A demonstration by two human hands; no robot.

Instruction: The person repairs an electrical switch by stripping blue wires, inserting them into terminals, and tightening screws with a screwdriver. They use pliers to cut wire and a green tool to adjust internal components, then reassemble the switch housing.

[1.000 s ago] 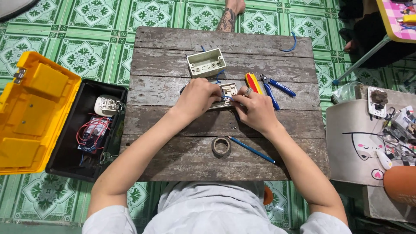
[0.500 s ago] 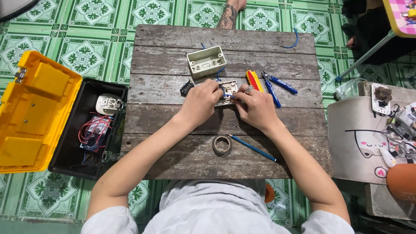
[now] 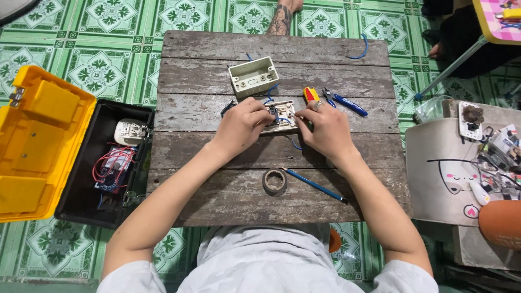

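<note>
Presently we hold a small white rectangular switch plate (image 3: 281,115) between both hands on the weathered grey plank table (image 3: 217,201), its back side up, with metal terminals and short blue wires (image 3: 282,120) showing. Our left hand (image 3: 242,123) pinches its left edge; our right hand (image 3: 324,126) closes on its right edge. Just beyond the grip lies an open cream plastic wall box (image 3: 253,76), hollow side up, with a blue wire leading out of it. Well left of the grip stands an open yellow-lidded black toolbox (image 3: 70,187), holding a white socket (image 3: 129,132) and coiled red wires (image 3: 111,165).
</note>
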